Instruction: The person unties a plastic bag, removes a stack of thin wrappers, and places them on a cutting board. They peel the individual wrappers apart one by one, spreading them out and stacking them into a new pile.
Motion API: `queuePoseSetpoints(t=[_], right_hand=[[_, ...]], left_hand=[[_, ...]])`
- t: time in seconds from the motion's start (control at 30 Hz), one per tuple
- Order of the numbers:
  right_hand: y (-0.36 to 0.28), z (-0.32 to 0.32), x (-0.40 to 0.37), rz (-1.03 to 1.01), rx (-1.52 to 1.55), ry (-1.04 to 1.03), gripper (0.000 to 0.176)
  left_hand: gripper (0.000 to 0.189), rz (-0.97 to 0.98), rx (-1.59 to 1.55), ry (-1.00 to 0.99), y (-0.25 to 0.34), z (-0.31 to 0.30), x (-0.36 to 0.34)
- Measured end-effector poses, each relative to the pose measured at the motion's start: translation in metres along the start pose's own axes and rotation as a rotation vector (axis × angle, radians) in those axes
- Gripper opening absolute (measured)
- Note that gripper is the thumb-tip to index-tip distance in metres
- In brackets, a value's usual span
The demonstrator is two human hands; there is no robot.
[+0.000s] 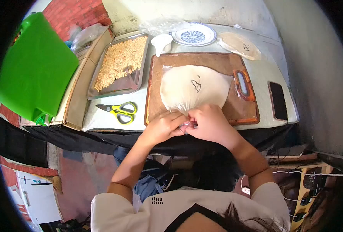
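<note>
A pale, flat bag point(214, 87) with a dark handwritten mark lies on the brown cutting board point(237, 62). Its near end is gathered into folds at the board's front edge. My left hand point(164, 125) has its fingers closed on this gathered end from the left. Against it, on the right, my right hand point(210, 123) pinches the same end with curled fingers. A small bit of clear, shiny plastic shows between the two hands; their fingertips are partly hidden.
Left of the board are yellow-handled scissors point(125, 112) and a metal tray point(115, 92) of crumbly food. Behind stand a white cup point(162, 41), a blue-patterned plate point(208, 34) and another marked pale bag point(237, 43). A phone point(278, 101) lies right; a green container point(36, 65) stands far left.
</note>
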State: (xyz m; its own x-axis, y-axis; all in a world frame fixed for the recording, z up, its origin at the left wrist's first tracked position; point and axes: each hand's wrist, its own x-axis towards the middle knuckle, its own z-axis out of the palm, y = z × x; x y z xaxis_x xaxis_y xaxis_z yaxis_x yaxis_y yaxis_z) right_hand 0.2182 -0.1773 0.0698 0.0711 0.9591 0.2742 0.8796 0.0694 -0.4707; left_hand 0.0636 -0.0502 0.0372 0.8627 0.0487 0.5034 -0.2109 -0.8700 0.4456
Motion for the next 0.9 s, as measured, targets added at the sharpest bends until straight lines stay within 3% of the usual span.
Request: queuePoseSetpoints(t=[0.17,0.37,0.6,0.73,0.9], right_hand=[[0.01,0.001,0.005,-0.203,-0.029,-0.019,0.021],[0.011,0.012,-0.004,-0.108,0.225,0.105,0.013],[0.01,0.039,-0.019,0.056,0.296,0.402,0.019],[0.004,0.042,-0.02,0.108,0.37,0.494,0.019],[0.001,0.042,-0.021,0.106,0.348,0.568,0.016]], left_hand=[[0.026,-0.033,-0.088,-0.011,0.009,-0.006,0.003],[0.027,-0.124,-0.147,-0.028,0.011,-0.01,0.01],[0.026,-0.222,-0.274,-0.032,0.011,-0.005,0.01],[0.027,-0.158,-0.236,-0.015,0.005,0.0,0.012],[0.027,-0.228,-0.143,0.016,0.011,0.003,0.009]])
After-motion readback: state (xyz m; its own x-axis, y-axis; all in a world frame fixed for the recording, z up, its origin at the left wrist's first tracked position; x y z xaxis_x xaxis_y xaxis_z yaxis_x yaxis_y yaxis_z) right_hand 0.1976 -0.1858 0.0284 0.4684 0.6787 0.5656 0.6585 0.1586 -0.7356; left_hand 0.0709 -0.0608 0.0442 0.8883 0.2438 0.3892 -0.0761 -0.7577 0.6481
